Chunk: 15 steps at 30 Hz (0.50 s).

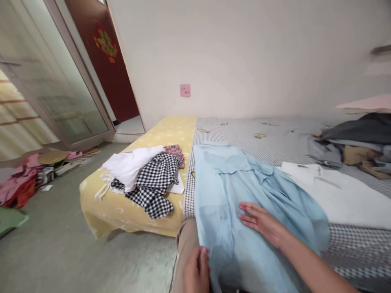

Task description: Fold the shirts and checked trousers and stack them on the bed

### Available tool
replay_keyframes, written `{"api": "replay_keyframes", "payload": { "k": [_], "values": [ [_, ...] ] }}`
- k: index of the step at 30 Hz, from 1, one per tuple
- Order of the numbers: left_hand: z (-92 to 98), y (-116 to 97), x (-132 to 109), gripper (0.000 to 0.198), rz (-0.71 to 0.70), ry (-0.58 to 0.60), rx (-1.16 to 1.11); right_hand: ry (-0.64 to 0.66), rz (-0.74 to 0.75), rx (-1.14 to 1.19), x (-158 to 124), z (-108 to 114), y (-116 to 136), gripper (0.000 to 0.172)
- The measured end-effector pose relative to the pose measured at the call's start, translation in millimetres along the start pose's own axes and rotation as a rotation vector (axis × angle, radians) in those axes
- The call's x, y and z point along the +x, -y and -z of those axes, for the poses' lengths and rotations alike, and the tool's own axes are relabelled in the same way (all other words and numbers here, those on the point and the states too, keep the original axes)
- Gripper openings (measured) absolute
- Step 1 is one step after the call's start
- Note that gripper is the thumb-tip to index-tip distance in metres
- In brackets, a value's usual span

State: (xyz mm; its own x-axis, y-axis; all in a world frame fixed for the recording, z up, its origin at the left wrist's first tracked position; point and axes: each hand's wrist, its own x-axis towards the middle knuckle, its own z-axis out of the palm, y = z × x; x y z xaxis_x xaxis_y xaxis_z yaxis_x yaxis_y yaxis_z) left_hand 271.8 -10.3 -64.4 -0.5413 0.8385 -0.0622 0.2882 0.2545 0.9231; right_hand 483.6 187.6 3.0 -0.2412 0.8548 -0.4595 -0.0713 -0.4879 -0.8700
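A light blue shirt [244,191] lies spread across the near edge of the bed, its collar pointing away from me. My right hand [261,221] rests flat on the shirt's lower part with the fingers stretched out and pointing left. My left hand [197,270] is at the bottom of the view, fingers curled around the shirt's near left edge.
A white garment [339,195] lies to the right of the shirt on the grey checked sheet [275,138]. White and black-checked clothes [146,175] are heaped on the yellow sheet [116,211] to the left. Dark clothes [357,142] pile at the far right. Clutter [33,171] lies on the floor by the glass door.
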Motion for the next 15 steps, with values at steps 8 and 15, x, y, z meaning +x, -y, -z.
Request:
{"api": "replay_keyframes", "payload": {
  "k": [8, 15],
  "values": [
    [27.8, -50.3, 73.5, 0.043, -0.062, -0.162, 0.305, -0.026, 0.131, -0.433, -23.0, -31.8, -46.6, 0.040],
    [2.7, -60.3, 70.8, 0.031, 0.066, 0.102, 0.467, -0.025, 0.335, -0.520, -13.1, -56.9, -58.7, 0.019]
  ]
}}
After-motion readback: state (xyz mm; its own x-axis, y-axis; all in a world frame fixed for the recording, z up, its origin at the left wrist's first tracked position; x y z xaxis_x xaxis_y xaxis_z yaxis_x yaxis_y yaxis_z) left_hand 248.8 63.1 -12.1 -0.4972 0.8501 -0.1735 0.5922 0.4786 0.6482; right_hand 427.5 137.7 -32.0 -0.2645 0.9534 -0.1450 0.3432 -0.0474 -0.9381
